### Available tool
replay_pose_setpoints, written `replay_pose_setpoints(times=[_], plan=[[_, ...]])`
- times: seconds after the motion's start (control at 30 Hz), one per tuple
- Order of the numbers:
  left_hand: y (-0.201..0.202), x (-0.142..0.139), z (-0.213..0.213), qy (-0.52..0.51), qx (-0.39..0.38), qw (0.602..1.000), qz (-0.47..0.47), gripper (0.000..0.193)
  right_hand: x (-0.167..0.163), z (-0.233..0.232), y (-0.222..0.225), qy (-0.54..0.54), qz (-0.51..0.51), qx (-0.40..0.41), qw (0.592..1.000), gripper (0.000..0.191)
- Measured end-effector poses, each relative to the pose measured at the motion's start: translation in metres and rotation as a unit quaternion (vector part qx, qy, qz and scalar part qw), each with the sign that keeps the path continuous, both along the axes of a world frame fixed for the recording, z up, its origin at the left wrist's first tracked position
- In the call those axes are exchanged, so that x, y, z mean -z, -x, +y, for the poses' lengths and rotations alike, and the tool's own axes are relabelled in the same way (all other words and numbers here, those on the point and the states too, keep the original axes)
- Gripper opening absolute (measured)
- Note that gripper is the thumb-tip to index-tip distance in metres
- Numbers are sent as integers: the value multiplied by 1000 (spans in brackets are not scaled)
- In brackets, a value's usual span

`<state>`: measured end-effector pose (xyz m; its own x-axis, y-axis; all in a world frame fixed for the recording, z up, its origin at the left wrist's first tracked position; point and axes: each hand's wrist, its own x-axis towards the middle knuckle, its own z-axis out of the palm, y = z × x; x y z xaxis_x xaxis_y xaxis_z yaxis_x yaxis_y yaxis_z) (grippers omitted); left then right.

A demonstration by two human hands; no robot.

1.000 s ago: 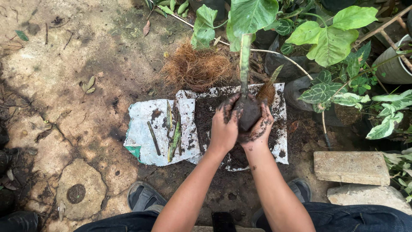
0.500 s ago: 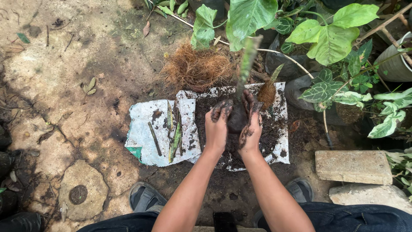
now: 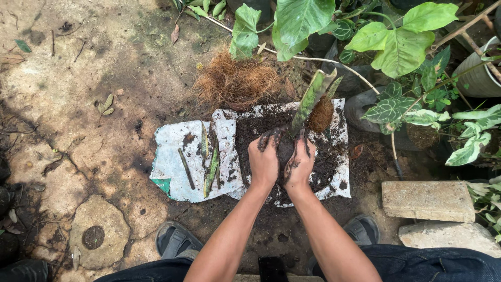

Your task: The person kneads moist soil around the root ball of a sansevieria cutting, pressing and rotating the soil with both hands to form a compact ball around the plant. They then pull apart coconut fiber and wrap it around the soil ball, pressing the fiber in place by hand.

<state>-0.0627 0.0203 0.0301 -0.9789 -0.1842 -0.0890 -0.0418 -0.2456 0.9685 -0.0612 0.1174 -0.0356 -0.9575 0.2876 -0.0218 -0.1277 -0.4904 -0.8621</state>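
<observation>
We press both our left hand (image 3: 264, 156) and right hand (image 3: 298, 163), fingers bent around the dirt ball (image 3: 284, 151) of the striped-leaf plant (image 3: 311, 99), on the white sheet (image 3: 177, 156), with no pot near it yet.

Bare-armed and sleeveless to the elbow, the person wears dark blue denim trousers and grey strapped sandals, with the left hand (image 3: 264, 159) and right hand (image 3: 299, 164) gloveless and smeared with dark, damp soil across fingers and knuckles.
</observation>
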Motion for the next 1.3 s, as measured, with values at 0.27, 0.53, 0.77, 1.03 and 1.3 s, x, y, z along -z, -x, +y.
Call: replay_pose_setpoints(times=[0.27,0.53,0.77,1.03,1.3], plan=[[8,3,-1,148,15,989,-17,29,-49,-13,8,180,-140,-15,973,38],[30,7,-6,110,104,974,-166,46,-88,3,27,125,-211,-14,969,58],[37,8,-37,-371,87,919,-106,41,-74,1,8,-360,39,-55,931,52],[25,17,-15,-400,76,905,-125,17,-100,-4,1,-455,168,-19,874,51],[15,40,-12,-299,32,943,-140,11,-99,-18,-5,-490,-95,-56,865,37]])
